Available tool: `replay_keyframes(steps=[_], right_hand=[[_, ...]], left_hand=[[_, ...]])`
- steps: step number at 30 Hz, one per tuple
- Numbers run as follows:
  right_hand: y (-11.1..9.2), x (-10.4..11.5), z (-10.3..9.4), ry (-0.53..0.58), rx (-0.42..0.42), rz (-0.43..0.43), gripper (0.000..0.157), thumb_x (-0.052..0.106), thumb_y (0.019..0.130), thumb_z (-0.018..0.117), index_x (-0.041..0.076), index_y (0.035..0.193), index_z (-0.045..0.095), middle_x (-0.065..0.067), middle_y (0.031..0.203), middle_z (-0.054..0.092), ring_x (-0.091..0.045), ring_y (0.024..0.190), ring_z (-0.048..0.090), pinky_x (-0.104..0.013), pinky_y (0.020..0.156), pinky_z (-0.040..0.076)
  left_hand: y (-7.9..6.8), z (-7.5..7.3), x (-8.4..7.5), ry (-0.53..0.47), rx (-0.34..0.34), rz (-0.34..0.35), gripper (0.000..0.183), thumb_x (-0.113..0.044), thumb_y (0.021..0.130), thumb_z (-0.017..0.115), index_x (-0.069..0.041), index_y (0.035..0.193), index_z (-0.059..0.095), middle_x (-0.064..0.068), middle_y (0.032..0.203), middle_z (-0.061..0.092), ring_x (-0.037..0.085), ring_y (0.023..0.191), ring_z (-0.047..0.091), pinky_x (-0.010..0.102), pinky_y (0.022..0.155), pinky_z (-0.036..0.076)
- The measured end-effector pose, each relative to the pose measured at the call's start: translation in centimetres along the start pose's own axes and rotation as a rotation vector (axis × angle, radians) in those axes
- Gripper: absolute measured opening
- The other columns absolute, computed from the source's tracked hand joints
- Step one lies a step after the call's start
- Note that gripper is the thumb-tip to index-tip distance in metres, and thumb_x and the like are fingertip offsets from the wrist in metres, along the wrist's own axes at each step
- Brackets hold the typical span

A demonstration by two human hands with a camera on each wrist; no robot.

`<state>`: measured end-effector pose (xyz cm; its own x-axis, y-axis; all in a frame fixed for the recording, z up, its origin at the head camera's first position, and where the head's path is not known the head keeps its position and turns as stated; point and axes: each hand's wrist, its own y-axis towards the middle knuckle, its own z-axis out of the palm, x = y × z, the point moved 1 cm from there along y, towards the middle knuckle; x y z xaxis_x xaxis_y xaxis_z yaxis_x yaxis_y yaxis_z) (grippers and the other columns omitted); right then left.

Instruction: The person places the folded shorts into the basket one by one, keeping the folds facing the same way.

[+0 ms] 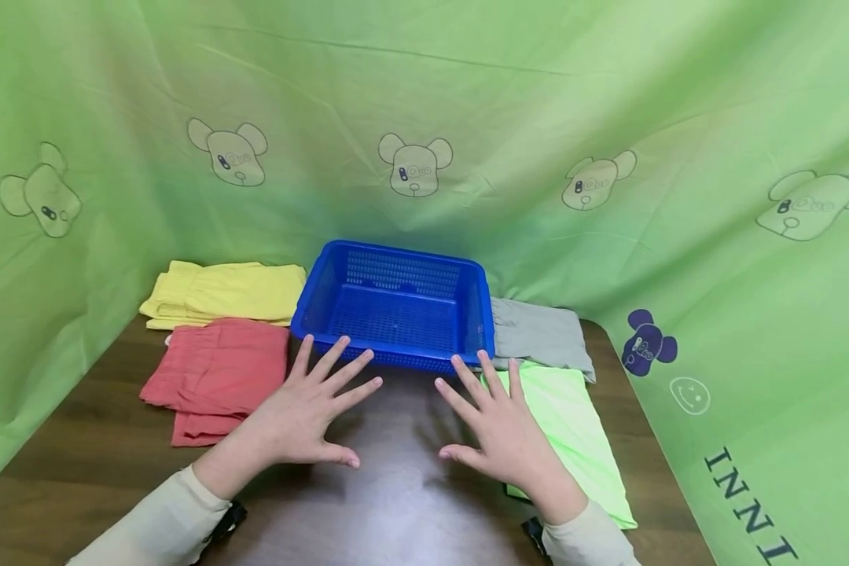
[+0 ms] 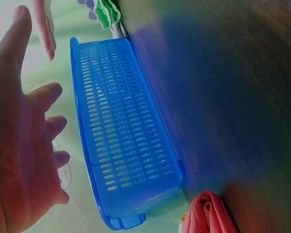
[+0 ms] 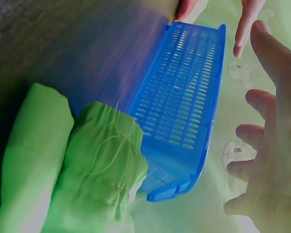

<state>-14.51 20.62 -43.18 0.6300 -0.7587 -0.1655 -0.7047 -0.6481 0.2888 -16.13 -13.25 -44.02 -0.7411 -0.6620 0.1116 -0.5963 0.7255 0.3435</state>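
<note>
Both hands hover over the table in front of a blue plastic basket (image 1: 396, 354), palms down with fingers spread and nothing in them. The left hand (image 1: 310, 409) is close to folded red cloth (image 1: 219, 365) with a gathered waistband. Over the near edge of bright green folded cloth (image 1: 566, 424) is the right hand (image 1: 502, 428). The basket has slotted walls, and its inside shows no contents. In the right wrist view the green cloth (image 3: 99, 170) has a gathered band and a loose thread, beside the basket's end.
Folded yellow cloth (image 1: 233, 291) lies behind the red one, left of the basket. Folded grey cloth (image 1: 541, 338) is on the right, behind the green one. A green curtain (image 1: 424, 94) with bear-head prints encloses the brown wooden table (image 1: 396, 503) at the back and sides.
</note>
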Motion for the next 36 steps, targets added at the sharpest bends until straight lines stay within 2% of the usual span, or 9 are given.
replay_keyframes(steps=[5,10,14,20,27,36], right_hand=[[-0.3,-0.3,-0.4,0.014,-0.013,-0.001,0.094,0.076,0.084,0.062,0.031,0.161,0.032,-0.007,0.172,0.016,-0.045,0.156,0.012,-0.079,0.114,0.009],[-0.4,-0.8,-0.9,0.016,-0.060,-0.022,0.086,0.079,0.091,0.047,0.031,0.161,0.033,-0.008,0.171,0.021,-0.045,0.154,0.019,-0.076,0.115,0.015],[-0.5,-1.2,-1.3,0.031,-0.081,-0.026,0.083,0.079,0.094,0.041,0.030,0.161,0.035,-0.009,0.170,0.024,-0.045,0.154,0.021,-0.074,0.116,0.016],[-0.9,-1.7,-1.6,0.044,-0.095,-0.002,0.081,0.076,0.095,0.043,0.029,0.160,0.037,-0.008,0.169,0.026,-0.043,0.153,0.023,-0.072,0.118,0.015],[-1.5,-2.5,-2.2,0.047,-0.106,0.023,0.079,0.075,0.097,0.037,0.025,0.159,0.039,-0.009,0.167,0.030,-0.041,0.152,0.027,-0.069,0.118,0.020],[-2.6,-3.7,-2.5,0.079,-0.124,0.067,0.078,0.073,0.097,0.043,0.023,0.157,0.042,-0.011,0.164,0.036,-0.043,0.149,0.033,-0.069,0.117,0.023]], left_hand=[[0.2,0.1,-0.3,-0.008,0.008,0.007,0.107,-0.091,0.070,0.060,-0.029,0.157,0.043,0.010,0.169,0.026,0.046,0.154,0.017,0.080,0.113,0.006],[0.6,0.1,-0.5,-0.012,0.007,0.018,0.107,-0.090,0.071,0.060,-0.028,0.157,0.043,0.010,0.169,0.025,0.044,0.154,0.021,0.079,0.114,0.007],[0.9,0.3,-0.8,-0.013,0.021,0.026,0.107,-0.089,0.073,0.059,-0.027,0.158,0.041,0.010,0.169,0.026,0.042,0.154,0.023,0.078,0.115,0.007],[1.4,0.5,-1.3,-0.029,0.035,0.049,0.105,-0.088,0.074,0.059,-0.026,0.158,0.042,0.010,0.168,0.027,0.040,0.154,0.025,0.075,0.117,0.008],[2.0,0.4,-1.7,-0.032,0.045,0.081,0.101,-0.085,0.077,0.061,-0.025,0.157,0.043,0.011,0.166,0.032,0.039,0.153,0.028,0.073,0.118,0.012],[2.6,0.6,-2.1,-0.019,0.073,0.098,0.090,-0.075,0.085,0.063,-0.024,0.157,0.044,0.010,0.165,0.034,0.036,0.153,0.029,0.073,0.118,0.011]])
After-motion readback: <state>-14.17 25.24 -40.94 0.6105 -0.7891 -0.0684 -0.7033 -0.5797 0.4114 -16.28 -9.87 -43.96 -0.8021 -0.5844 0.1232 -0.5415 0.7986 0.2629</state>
